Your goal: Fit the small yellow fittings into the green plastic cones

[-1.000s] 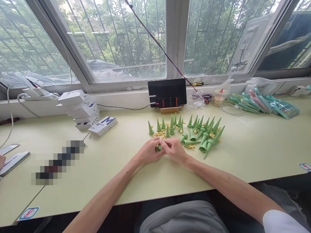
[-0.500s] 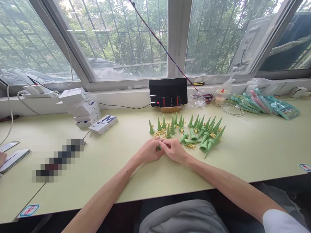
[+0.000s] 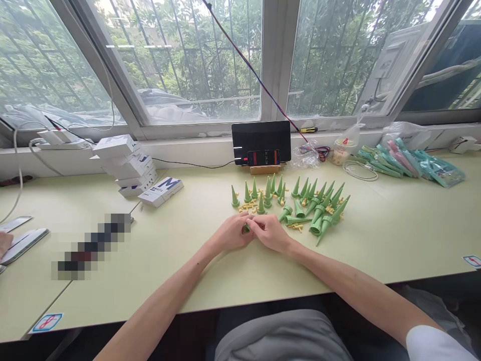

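Observation:
My left hand [image 3: 232, 233] is closed round a green plastic cone spike [image 3: 246, 228], of which only a small part shows between the fingers. Against it, my right hand [image 3: 271, 233] is closed in a pinch, its fingertips meeting those of the left. Whatever sits in that pinch is hidden. Just beyond the hands, several green cone spikes [image 3: 268, 194] stand upright, with small yellow valve-like pieces [image 3: 248, 205] scattered among them. More green spikes [image 3: 318, 213] lie tilted or on their sides to the right, and a few yellow pieces [image 3: 296, 227] rest near my right hand.
A black tablet [image 3: 259, 138] with a phone [image 3: 263, 157] before it leans by the window. White boxes [image 3: 130, 165] are stacked at left, near a flat box [image 3: 161, 191]. Packaged bags [image 3: 409, 158] and a cup [image 3: 342, 150] stand back right. Another person's hand [image 3: 4, 243] shows far left.

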Available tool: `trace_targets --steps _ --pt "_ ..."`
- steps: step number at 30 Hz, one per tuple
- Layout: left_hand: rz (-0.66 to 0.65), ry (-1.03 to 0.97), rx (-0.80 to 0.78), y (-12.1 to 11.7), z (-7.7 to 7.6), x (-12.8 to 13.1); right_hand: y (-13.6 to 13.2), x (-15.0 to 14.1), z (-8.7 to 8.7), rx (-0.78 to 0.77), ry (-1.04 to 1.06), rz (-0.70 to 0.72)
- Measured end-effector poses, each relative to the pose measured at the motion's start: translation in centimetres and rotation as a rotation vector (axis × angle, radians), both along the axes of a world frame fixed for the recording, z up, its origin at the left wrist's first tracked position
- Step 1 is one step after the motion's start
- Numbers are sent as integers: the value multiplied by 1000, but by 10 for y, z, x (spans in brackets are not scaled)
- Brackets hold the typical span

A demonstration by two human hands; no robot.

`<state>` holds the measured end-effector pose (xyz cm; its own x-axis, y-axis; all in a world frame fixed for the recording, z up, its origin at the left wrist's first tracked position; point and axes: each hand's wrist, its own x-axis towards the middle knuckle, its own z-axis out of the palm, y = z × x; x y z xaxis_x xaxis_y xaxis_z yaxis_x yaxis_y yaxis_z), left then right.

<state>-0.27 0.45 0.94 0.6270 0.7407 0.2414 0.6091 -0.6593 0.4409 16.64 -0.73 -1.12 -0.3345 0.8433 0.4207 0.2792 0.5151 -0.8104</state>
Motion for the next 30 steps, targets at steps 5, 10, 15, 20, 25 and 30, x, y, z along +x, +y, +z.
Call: trace_targets --steps 5,10,15,20,25,30 --pt "-1 -14 -12 2 0 -1 -2 0 2 1 -6 7" --pt "-7 -84 -39 3 -1 -2 -2 -1 3 3 2 23" --pt "-8 -119 -44 3 -3 -2 -1 0 3 10 -7 8" --pt "4 -107 -27 2 -2 -1 1 0 1 6 -42 -3" --pt "44 -99 -9 2 -1 -1 2 0 0 3 -46 -13" --pt "109 -58 -17 4 -2 -3 1 0 2 -10 -57 -32"
